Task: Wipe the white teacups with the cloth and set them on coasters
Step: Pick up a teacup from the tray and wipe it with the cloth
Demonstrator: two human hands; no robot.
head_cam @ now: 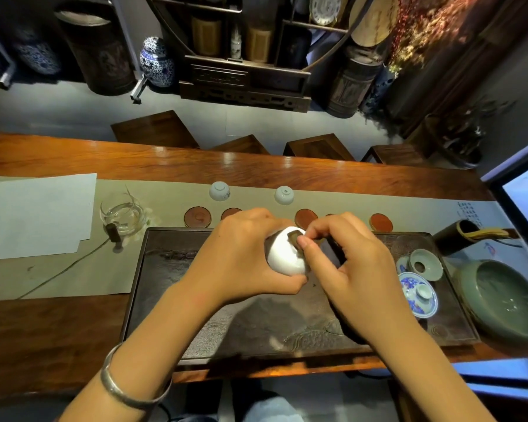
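Gripping a white teacup (285,254) over the dark tea tray (171,287), the left hand (241,254) has its fingers curled round the far side of the cup and its thumb tucked under the near side. The cup sits tipped on its side in that grasp, mouth turned toward the right hand (345,263). And the right hand is right there at the rim, thumb and fingertips pinching a brown cloth (296,237) and pushing a fold of it into the cup's opening. More of the dark cloth trails down under the right palm toward the tray.

Look beyond the hands: two more white teacups wait upside down on the pale table runner (348,199), one on the left (219,190) and one on the right (284,195), well apart from each other. Between them and the tray runs a row of round reddish-brown coasters, the leftmost coaster (197,217) in full view, the rightmost coaster (380,222) clear too, the ones between partly hidden behind the hands. None of those in view carries a cup.

Off to the left, a glass pitcher (123,216) stands on the runner beside a sheet of white paper (34,214). On the tray's right end sit a blue-and-white lidded gaiwan (418,295) and a celadon strainer holder (424,264), with a green celadon bowl (500,300) just past the tray's edge. A silver bangle (128,388) rings the left wrist.
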